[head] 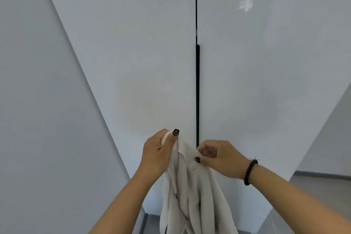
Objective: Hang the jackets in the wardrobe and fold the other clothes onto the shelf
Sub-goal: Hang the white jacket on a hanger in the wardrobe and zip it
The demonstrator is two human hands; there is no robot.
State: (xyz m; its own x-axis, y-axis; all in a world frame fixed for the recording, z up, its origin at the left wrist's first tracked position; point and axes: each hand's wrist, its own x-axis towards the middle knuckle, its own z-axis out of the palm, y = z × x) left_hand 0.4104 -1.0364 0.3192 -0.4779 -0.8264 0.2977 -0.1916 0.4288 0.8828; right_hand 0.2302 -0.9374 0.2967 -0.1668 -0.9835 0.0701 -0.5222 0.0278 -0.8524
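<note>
Standing close before a tall glossy white wardrobe (142, 62) with both doors closed, a person holds up a soft white fleece hooded garment with drawcords (191, 192) in two bare hands. Their left hand (158, 155) is curled around a bunched fold of the fabric at its top edge, the thumb, with a dark painted nail, pressed over the cloth. Their right hand (218, 157) pinches the same top edge just beside the left, thumb and curled fingers clamped on the material; a dark beaded bracelet (249, 172) circles that wrist. Below the two grips the garment hangs loose between the forearms, draping down out of view at the bottom. One cord with a dark tip (175, 190) dangles just under the left hand's hold. Directly behind and above the right hand's pinch runs the narrow dark vertical gap between the doors, with a slim black handle strip (198, 91) along it. Below and to the right of the grips, grey floor (313, 192) shows past the wardrobe's edge.
</note>
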